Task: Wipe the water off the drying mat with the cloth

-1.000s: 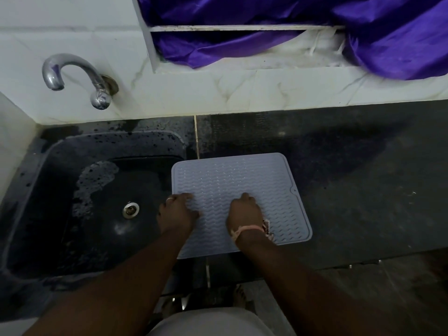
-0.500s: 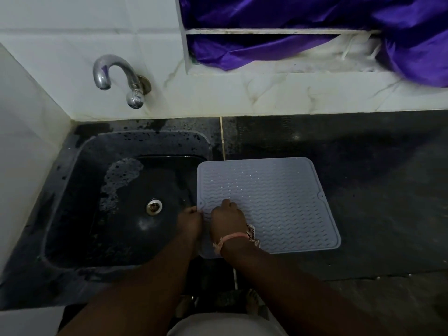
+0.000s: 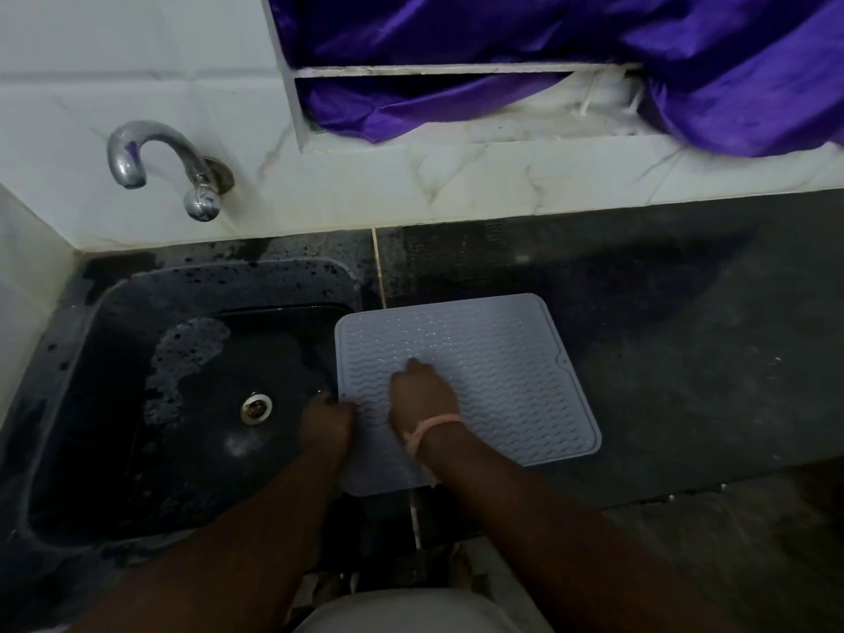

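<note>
2 hands [image 3: 326,420] [image 3: 422,397] rest on the drying mat [image 3: 502,372].

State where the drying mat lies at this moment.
In the head view the drying mat lies flat on the dark counter, just right of the sink, its left edge at the basin's rim.

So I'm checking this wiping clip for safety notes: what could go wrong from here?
1. The drying mat lies with its left edge past the rim of the sink; a hard push by the right hand might slide or tip it in, though the left hand holds that edge.
2. Droplets glisten on the mat's far part, beyond the right hand, so that area may stay wet.
3. The cloth isn't clearly visible, so bare fingers may be rubbing.
</note>
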The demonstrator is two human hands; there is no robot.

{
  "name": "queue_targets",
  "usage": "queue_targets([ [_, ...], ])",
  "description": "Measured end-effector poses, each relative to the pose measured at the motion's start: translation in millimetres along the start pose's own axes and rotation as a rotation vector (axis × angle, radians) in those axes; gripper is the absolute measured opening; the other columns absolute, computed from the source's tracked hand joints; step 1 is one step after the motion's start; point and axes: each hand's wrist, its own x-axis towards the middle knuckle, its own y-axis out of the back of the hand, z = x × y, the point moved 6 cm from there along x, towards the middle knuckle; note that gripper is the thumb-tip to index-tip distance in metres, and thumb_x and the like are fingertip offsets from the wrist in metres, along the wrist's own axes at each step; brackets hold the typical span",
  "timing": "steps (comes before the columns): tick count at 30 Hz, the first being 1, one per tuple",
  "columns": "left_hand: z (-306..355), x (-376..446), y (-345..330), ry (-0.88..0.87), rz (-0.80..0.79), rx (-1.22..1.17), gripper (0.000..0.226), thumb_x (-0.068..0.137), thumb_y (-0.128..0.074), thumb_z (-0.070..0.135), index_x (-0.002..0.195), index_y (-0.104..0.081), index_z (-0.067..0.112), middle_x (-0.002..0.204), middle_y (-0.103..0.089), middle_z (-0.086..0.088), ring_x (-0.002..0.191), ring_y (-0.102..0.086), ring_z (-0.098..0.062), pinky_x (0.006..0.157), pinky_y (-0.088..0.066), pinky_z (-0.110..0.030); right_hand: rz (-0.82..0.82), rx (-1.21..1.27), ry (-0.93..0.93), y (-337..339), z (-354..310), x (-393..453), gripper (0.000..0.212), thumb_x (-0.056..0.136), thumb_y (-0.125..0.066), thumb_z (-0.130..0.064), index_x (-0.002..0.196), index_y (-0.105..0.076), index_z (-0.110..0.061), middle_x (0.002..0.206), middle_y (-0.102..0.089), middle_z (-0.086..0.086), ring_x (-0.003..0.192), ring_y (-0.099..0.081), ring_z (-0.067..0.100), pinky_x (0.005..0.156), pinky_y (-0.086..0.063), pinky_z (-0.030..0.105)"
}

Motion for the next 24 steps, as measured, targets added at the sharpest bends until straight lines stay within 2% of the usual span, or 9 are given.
queue_targets([
  [3, 17, -8, -6, -0.184, 0.037, 0.223, 0.048, 0.091, -0.060, 0.017, 0.138, -0.055, 0.016, 0.133, -0.059, -0.017, 0.120, -0.056, -0.035, 0.095, -0.047, -0.041, 0.023, -0.003, -0.199, 22, 82, -3, 0.021, 0.095, -0.055, -0.009, 0.113, -0.065, -0.006, 0.115, -0.057, 0.013, 0.108, -0.057, 0.029, 0.094, -0.053, 0.040],
  [6, 28, -17, -14, -0.328, 0.067, 0.465, 0.053, 0.087, -0.063, 0.023, 0.139, -0.055, 0.030, 0.142, -0.049, -0.012, 0.126, -0.048, -0.035, 0.103, -0.042, -0.045, 0.066, -0.080, -0.378, 36, 164, -13, 0.020, 0.100, -0.049, -0.015, 0.111, -0.064, -0.008, 0.117, -0.058, 0.015, 0.107, -0.058, 0.030, 0.090, -0.054, 0.040],
  [9, 33, -25, -24, -0.362, 0.049, 0.576, 0.051, 0.087, -0.063, 0.024, 0.136, -0.056, 0.036, 0.148, -0.043, -0.005, 0.130, -0.041, -0.035, 0.108, -0.040, -0.049, 0.049, -0.099, -0.516, 34, 216, -18, 0.025, 0.100, -0.045, -0.013, 0.115, -0.064, -0.004, 0.123, -0.057, 0.021, 0.112, -0.057, 0.037, 0.091, -0.051, 0.042],
  [14, 33, -25, -26, -0.320, 0.070, 0.561, 0.047, 0.087, -0.067, 0.026, 0.130, -0.060, 0.042, 0.144, -0.046, 0.001, 0.129, -0.039, -0.033, 0.108, -0.038, -0.049, 0.049, -0.090, -0.531, 18, 203, -17, 0.023, 0.101, -0.044, -0.014, 0.114, -0.062, -0.007, 0.122, -0.059, 0.017, 0.111, -0.058, 0.031, 0.091, -0.051, 0.039],
  [18, 32, -22, -22, -0.304, 0.088, 0.531, 0.046, 0.082, -0.075, 0.034, 0.125, -0.063, 0.047, 0.143, -0.047, 0.004, 0.130, -0.038, -0.031, 0.110, -0.036, -0.050, 0.064, -0.054, -0.501, 7, 176, -15, 0.019, 0.097, -0.049, -0.010, 0.106, -0.066, -0.007, 0.116, -0.059, 0.014, 0.106, -0.059, 0.028, 0.088, -0.050, 0.037],
  [24, 29, -18, -17, -0.275, 0.074, 0.482, 0.045, 0.078, -0.079, 0.042, 0.120, -0.066, 0.050, 0.142, -0.049, 0.004, 0.130, -0.039, -0.030, 0.110, -0.034, -0.049, -0.002, -0.065, -0.331, -8, 121, -5, 0.016, 0.092, -0.053, -0.009, 0.103, -0.065, -0.005, 0.114, -0.057, 0.014, 0.103, -0.056, 0.028, 0.087, -0.052, 0.037],
])
